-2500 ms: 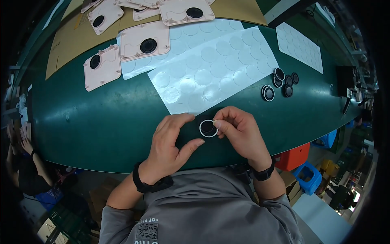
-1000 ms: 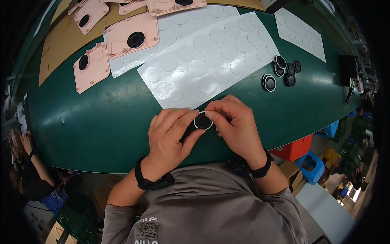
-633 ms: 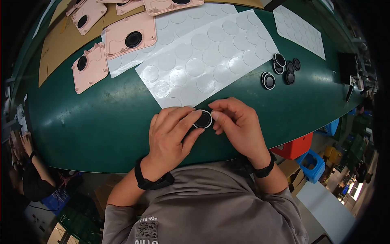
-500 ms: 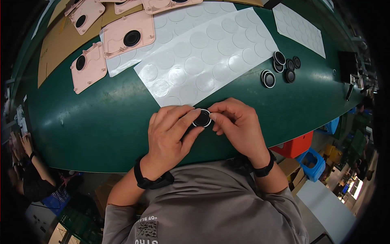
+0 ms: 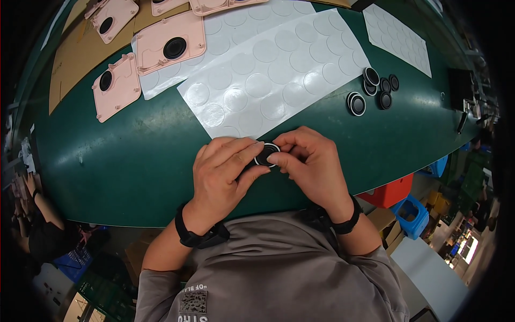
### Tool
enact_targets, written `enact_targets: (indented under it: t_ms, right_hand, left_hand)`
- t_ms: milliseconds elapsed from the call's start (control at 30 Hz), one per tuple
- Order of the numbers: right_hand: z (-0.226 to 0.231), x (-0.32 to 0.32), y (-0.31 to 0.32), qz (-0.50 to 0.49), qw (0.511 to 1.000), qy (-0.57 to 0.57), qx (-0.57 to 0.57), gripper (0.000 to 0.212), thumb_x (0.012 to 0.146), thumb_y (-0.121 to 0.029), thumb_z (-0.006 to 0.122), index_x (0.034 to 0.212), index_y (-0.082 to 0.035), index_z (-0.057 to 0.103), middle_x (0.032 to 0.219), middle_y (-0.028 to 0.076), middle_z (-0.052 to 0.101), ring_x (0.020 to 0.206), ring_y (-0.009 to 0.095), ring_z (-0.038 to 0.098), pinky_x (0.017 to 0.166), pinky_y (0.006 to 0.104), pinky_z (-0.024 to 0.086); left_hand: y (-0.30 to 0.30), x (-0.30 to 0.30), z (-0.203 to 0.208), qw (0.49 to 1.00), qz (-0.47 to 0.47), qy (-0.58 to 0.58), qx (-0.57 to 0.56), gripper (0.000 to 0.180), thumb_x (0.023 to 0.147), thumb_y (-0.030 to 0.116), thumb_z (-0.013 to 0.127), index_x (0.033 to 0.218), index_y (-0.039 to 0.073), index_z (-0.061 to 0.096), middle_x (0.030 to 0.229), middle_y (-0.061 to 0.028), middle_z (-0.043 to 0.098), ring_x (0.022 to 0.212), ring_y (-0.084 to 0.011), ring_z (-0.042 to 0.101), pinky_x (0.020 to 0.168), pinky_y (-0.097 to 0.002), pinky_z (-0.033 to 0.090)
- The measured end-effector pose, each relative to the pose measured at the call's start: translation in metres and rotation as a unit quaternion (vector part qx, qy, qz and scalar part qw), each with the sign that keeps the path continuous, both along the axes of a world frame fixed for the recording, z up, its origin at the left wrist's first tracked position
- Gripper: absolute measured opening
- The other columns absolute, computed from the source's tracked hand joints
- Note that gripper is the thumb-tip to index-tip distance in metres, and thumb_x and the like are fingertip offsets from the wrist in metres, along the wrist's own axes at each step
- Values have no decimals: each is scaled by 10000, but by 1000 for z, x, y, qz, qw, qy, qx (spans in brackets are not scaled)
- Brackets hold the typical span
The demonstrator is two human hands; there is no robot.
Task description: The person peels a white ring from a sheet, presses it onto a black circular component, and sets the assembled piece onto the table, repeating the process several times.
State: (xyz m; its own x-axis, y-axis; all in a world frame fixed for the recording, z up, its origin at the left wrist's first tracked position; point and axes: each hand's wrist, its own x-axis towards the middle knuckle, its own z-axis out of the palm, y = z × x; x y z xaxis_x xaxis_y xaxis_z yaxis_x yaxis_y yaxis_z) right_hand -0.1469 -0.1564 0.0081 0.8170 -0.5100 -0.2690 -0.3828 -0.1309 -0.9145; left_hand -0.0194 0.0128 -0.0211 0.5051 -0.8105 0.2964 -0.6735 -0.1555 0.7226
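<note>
A round black disc with a white rim is held between my two hands, just above the green table near its front edge. My left hand grips it from the left, fingers over the far side and thumb below. From the right, my right hand pinches its edge, and the thumb lies across the disc's face. Just beyond my fingers lies a white sheet of round clear stickers. Off to the right sit several similar black discs, among them a white-rimmed one and a plain black one.
Pink plastic plates with black round pieces lie at the far left, partly on cardboard. Another sticker sheet is at the far right. A red stool and a blue one stand beside the table. Another person's arm shows at the left.
My right thumb has moved left from the disc's edge onto its face. My left hand keeps its hold with hardly any shift.
</note>
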Motion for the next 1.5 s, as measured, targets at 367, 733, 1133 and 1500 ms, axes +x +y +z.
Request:
enact_targets:
  t_ms: [367,733,1133,1500]
  right_hand:
    - [2,3,-21,24,985,45,166,74,988,-12,740,1049,19,769,924,27,691,729,99,715,567,226,556]
    - [2,4,0,-6,1000,19,3,118,1034,-40,688,1097,32,757,920,59,701,696,110,704,586,244,559]
    - [-1,-9,19,0,970,-77,-229,200,901,9,824,1096,-1,781,1004,101,716,721,178,704,607,292,547]
    - [1,-5,20,-15,969,-84,-232,166,866,20,840,1015,-8,773,1013,107,700,715,211,685,617,327,551]
  left_hand:
    - [-5,21,15,996,-48,67,29,292,766,106,906,1044,64,826,1061,-102,808,935,-280,741,810,-365,611]
    - [-8,6,15,999,-14,31,-9,381,755,128,928,1100,67,780,1057,-70,790,935,-282,728,784,-380,591]
    - [-7,3,-4,998,2,-15,-54,376,758,172,940,1081,88,768,1060,-58,773,906,-276,710,750,-389,570]
    - [-6,3,-3,999,2,-19,-49,413,757,169,937,1120,90,758,1077,-58,766,919,-279,710,756,-388,569]
